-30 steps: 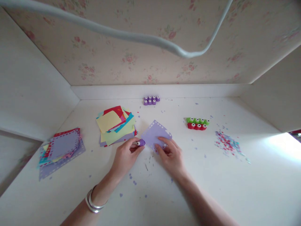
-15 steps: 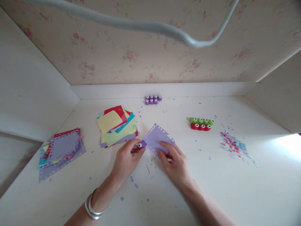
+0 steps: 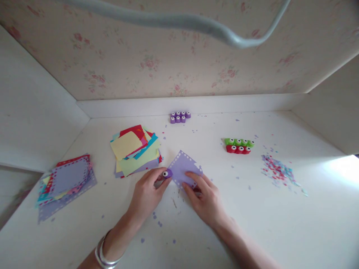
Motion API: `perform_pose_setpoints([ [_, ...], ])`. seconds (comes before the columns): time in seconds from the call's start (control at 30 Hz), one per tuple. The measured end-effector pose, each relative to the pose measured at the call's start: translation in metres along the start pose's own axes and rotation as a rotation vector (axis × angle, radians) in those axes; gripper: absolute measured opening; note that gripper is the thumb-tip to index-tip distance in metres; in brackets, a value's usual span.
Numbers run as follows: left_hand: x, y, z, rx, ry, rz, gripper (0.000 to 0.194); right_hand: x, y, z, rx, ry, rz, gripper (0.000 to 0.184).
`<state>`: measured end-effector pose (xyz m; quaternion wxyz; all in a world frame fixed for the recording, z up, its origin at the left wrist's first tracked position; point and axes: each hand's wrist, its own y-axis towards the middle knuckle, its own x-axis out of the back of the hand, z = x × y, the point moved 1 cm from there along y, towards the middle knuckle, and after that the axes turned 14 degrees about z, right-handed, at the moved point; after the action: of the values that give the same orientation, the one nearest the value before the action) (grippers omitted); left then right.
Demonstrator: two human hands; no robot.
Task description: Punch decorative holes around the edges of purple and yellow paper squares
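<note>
Between thumb and fingers, my left hand [image 3: 148, 192] grips a small purple craft paper punch [image 3: 167, 173] with a white button on it. The punch sits at the left edge of a light purple sheet of paper [image 3: 182, 164]. Rows of small punched holes run along several edges of that sheet. My right hand [image 3: 204, 198] pinches the sheet's lower right side, thumb and fingers closed on it. Its lower right edge is partly hidden by my fingers. Purple paper bits [image 3: 159, 223] lie on the table below the hands.
Stacked coloured paper [image 3: 127, 144] lies left of centre, and punched sheets [image 3: 70, 175] at far left. Purple punches [image 3: 178, 119] stand at the back. Green punches [image 3: 238, 142] and red punches [image 3: 238, 150] sit to the right, near a heap of confetti [image 3: 276, 170]. A white cable [image 3: 168, 20] hangs overhead.
The view has shifted slightly. The purple sheet has turned a little and the punch now sits against its left edge; both hands keep their hold.
</note>
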<state>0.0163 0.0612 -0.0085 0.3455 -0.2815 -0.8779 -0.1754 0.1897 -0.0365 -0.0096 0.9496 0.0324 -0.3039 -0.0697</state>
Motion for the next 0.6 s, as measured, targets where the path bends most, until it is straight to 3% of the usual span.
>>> perform_pose_setpoints([
  [0.1, -0.001, 0.0, 0.001, 0.01, 0.013, 0.018, 0.026, 0.009, -0.001, 0.003, 0.031, -0.166, -0.021, 0.032],
  [0.27, -0.002, 0.0, 0.002, 0.036, 0.031, 0.042, 0.029, 0.024, 0.002, 0.002, 0.084, -0.36, -0.199, 0.035],
  [0.47, 0.003, 0.001, -0.003, 0.002, 0.076, 0.05, 0.032, 0.018, 0.011, 0.0, 0.137, -0.497, 0.138, 0.03],
  [0.6, 0.005, 0.001, -0.002, 0.01, 0.067, 0.043, 0.028, 0.018, 0.012, -0.001, 0.112, -0.495, 0.209, 0.031],
])
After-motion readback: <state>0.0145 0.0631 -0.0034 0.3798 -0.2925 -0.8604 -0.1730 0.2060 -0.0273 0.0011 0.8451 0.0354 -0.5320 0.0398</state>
